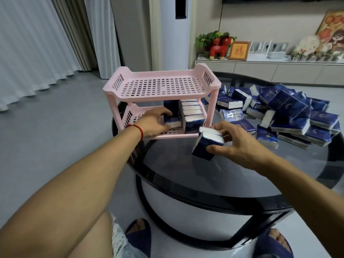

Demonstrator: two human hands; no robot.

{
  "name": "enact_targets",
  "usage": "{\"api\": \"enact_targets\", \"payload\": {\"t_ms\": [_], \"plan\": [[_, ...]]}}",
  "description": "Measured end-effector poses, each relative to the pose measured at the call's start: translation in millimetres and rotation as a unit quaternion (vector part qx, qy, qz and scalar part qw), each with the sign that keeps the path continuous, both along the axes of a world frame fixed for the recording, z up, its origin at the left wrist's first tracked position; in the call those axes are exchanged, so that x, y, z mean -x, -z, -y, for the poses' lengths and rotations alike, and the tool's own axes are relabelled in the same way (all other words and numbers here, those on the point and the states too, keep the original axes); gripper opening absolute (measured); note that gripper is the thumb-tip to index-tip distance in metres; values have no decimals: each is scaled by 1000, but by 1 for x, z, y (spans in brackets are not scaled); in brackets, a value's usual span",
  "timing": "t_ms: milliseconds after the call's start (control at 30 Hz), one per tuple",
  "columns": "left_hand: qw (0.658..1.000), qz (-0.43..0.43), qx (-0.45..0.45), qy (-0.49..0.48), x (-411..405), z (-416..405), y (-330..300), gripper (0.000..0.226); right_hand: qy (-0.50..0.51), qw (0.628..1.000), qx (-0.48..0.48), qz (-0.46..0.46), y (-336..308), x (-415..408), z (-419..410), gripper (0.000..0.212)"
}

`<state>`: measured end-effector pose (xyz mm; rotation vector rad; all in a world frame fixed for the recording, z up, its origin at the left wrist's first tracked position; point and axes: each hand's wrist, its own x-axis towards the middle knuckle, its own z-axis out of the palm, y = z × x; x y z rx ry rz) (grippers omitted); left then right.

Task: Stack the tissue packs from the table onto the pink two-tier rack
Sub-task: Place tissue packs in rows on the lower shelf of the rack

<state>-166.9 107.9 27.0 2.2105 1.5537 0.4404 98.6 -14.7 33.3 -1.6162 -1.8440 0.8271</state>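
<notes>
Left hand: the left hand (152, 121) is reached into the lower tier of the rack, its fingers curled over the top of a dark blue tissue pack (172, 119) that is stood on end there; a red cord bracelet (136, 128) is worn at the wrist.

Right hand: the right hand (236, 141) is wrapped round a held pack (207, 143), thumb underneath and fingers over the far side; the pack is kept tilted above the table, just in front of the rack's right front corner, its soft white end turned upward.

Rack: a pink two-tier rack (162, 84) of moulded plastic is set at the table's left edge; its shelves are perforated grids, its end walls slotted, its posts round. No pack is seen on the upper shelf.

Stacked packs: a row of packs (191, 113) is stood tightly on the right half of the lower shelf, white ends facing up and forward.

Pile: a loose heap of tissue packs (283, 112), glossy blue wrappers with white ends, is spread over the table's right side, near the rack.

Table: a round table (214, 179) of dark, reflective glass is carried on a black curved frame.

Background: a low white cabinet (260, 68) with a red horse figure (220, 48) is seen behind.
</notes>
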Motion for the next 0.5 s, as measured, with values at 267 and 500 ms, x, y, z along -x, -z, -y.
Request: {"api": "enact_targets", "payload": {"t_ms": [267, 500], "plan": [[976, 177, 52, -111, -7, -25, 1, 35, 2, 1000, 8, -24, 0, 2, -3, 44], [919, 324, 2, -223, -27, -36, 16, 23, 3, 999, 13, -40, -2, 6, -2, 40]]}}
